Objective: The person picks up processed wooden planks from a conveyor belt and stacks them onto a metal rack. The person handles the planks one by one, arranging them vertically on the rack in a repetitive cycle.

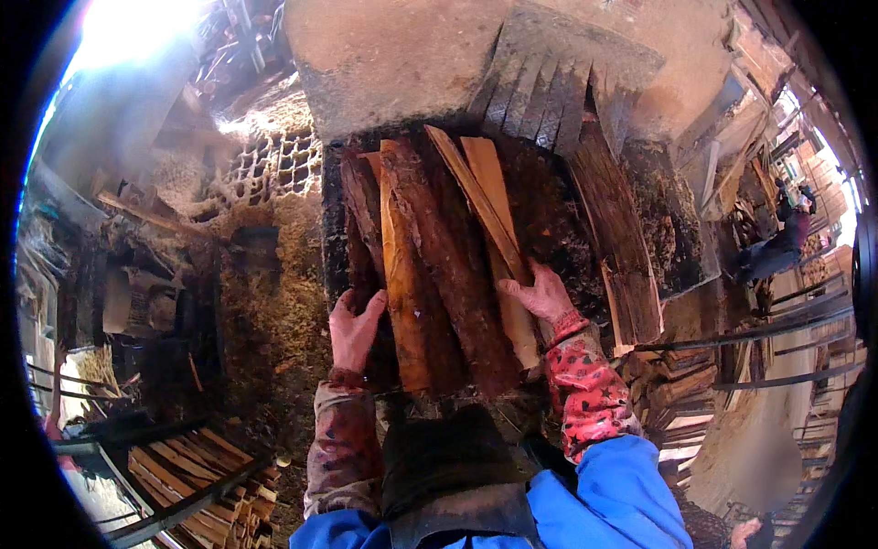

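Note:
Several split pieces of firewood lie side by side on a dark, dirty surface in front of me. My left hand (pixel 355 329) is at the near end of a dark bark-covered piece (pixel 364 210), thumb and fingers to either side of it. My right hand (pixel 543 295) grips the near end of a narrow split piece (pixel 477 194) that lies aslant over a pale, flat piece (pixel 512 311). Between my hands rest a thick bark-covered log (pixel 448 256) and an orange-brown split log (pixel 402 284). The undersides of both hands are hidden.
Hanging grey flaps (pixel 540 101) cover part of the opening at the far end. A large split piece (pixel 622 238) leans at the right. Firewood stacks (pixel 187 467) stand in a metal frame at the lower left. Another person (pixel 777 240) is far off at the right.

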A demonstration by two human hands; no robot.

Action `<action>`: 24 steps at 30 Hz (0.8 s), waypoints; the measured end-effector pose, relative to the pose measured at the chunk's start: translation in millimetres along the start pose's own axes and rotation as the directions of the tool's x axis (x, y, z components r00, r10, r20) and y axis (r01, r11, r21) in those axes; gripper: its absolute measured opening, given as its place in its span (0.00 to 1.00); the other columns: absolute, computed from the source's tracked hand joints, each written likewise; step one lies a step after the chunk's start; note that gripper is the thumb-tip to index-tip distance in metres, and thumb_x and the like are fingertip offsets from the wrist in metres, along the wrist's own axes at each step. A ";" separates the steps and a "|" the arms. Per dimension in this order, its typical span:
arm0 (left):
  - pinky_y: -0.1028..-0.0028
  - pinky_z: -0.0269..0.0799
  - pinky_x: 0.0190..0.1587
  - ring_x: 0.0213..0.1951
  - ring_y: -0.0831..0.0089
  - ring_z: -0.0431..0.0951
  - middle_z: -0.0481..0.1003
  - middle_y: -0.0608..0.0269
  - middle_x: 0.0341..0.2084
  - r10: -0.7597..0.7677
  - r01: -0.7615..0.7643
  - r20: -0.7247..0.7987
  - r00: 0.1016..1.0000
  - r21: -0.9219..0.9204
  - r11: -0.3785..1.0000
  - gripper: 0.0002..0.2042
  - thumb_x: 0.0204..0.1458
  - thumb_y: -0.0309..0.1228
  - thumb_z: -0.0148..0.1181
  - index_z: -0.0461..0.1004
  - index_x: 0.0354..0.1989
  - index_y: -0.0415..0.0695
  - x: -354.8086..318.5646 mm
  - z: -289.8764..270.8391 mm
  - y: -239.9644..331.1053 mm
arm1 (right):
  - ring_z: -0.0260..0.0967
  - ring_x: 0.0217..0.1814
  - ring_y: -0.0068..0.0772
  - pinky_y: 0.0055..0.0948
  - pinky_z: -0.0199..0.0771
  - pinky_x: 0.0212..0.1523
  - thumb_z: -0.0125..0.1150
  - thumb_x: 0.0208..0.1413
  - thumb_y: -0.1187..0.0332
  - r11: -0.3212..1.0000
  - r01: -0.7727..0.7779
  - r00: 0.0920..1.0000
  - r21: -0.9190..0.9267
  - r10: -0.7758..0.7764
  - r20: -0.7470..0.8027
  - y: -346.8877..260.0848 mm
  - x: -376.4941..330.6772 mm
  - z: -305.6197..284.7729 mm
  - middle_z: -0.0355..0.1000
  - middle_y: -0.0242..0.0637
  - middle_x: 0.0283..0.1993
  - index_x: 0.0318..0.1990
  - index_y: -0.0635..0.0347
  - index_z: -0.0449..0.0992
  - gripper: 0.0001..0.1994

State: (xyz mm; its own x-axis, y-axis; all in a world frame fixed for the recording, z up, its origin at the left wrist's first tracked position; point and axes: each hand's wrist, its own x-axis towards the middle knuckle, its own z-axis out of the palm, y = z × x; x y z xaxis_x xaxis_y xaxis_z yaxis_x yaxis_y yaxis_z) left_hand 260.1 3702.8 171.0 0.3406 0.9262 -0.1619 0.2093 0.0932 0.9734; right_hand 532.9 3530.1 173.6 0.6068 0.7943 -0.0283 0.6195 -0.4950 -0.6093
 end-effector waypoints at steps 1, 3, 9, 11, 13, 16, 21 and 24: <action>0.75 0.71 0.44 0.40 0.75 0.75 0.77 0.58 0.39 -0.050 0.052 0.034 0.998 -0.043 0.998 0.26 0.47 0.38 0.69 0.71 0.48 0.30 2.1 -1.6 3.8 | 0.67 0.55 0.52 0.42 0.66 0.56 0.64 0.43 0.38 0.992 -0.055 0.998 0.112 0.050 0.047 -7.5 -1.6 -4.2 0.68 0.55 0.53 0.57 0.67 0.65 0.43; 0.76 0.71 0.42 0.38 0.79 0.75 0.77 0.62 0.39 -0.081 0.102 0.135 0.988 -0.154 0.983 0.23 0.47 0.36 0.69 0.73 0.46 0.31 9.3 -9.5 -6.4 | 0.65 0.57 0.52 0.42 0.65 0.57 0.64 0.42 0.37 0.965 -0.119 0.989 0.232 0.094 0.116 -18.8 -2.6 -3.6 0.67 0.56 0.54 0.58 0.68 0.64 0.45; 0.76 0.71 0.42 0.37 0.79 0.75 0.78 0.63 0.37 -0.174 0.193 0.165 0.971 -0.111 0.975 0.21 0.46 0.34 0.70 0.74 0.44 0.31 18.5 -5.8 13.8 | 0.60 0.61 0.58 0.44 0.66 0.57 0.67 0.39 0.38 0.988 -0.099 0.995 0.115 0.097 0.024 -12.2 -9.6 29.8 0.58 0.61 0.61 0.63 0.68 0.55 0.52; 0.77 0.71 0.42 0.37 0.79 0.75 0.78 0.63 0.37 -0.098 0.126 0.171 0.980 -0.163 0.979 0.21 0.45 0.33 0.70 0.74 0.43 0.32 22.9 -2.6 0.3 | 0.61 0.60 0.59 0.44 0.67 0.56 0.67 0.40 0.41 0.994 -0.105 0.994 0.039 0.106 -0.025 -18.9 -10.4 41.1 0.58 0.63 0.60 0.63 0.69 0.55 0.50; 0.76 0.72 0.42 0.37 0.78 0.76 0.78 0.61 0.36 -0.044 0.089 0.200 0.979 -0.221 0.971 0.20 0.45 0.32 0.71 0.73 0.43 0.32 33.0 1.0 -17.4 | 0.63 0.58 0.61 0.45 0.69 0.54 0.67 0.41 0.45 0.995 -0.103 0.992 -0.008 0.102 -0.077 -29.9 -12.3 48.6 0.58 0.65 0.58 0.62 0.69 0.55 0.47; 0.76 0.72 0.42 0.37 0.76 0.76 0.78 0.60 0.37 -0.088 0.123 0.145 0.985 -0.252 0.960 0.21 0.44 0.32 0.71 0.72 0.44 0.32 15.7 11.0 -6.1 | 0.65 0.53 0.62 0.46 0.72 0.50 0.66 0.41 0.51 0.991 -0.110 0.985 -0.076 0.099 -0.143 -42.5 -17.7 43.6 0.60 0.65 0.54 0.62 0.69 0.56 0.43; 0.73 0.72 0.45 0.40 0.75 0.76 0.77 0.58 0.39 -0.075 0.087 0.098 0.992 -0.133 0.987 0.25 0.44 0.33 0.71 0.70 0.46 0.31 5.0 7.7 -1.5 | 0.69 0.46 0.59 0.45 0.74 0.45 0.65 0.41 0.57 0.967 -0.140 0.978 -0.215 0.100 -0.185 -69.9 -28.5 26.8 0.65 0.59 0.49 0.60 0.64 0.60 0.38; 0.73 0.72 0.45 0.40 0.74 0.76 0.77 0.57 0.39 -0.016 0.046 0.131 0.991 -0.227 0.973 0.25 0.44 0.33 0.71 0.69 0.46 0.31 14.0 12.3 -7.5 | 0.70 0.45 0.57 0.45 0.74 0.45 0.66 0.40 0.58 0.971 -0.158 0.960 -0.178 0.109 -0.257 -71.6 -38.8 16.3 0.67 0.55 0.47 0.57 0.62 0.65 0.34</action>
State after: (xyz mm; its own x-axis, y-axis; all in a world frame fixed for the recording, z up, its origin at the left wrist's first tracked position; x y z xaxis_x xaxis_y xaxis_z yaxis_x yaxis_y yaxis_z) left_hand 274.6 3710.6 159.4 0.4542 0.8688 -0.1972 0.0114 0.2157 0.9764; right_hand 456.8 3540.4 205.4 0.7779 0.6186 0.1101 0.5948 -0.6687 -0.4461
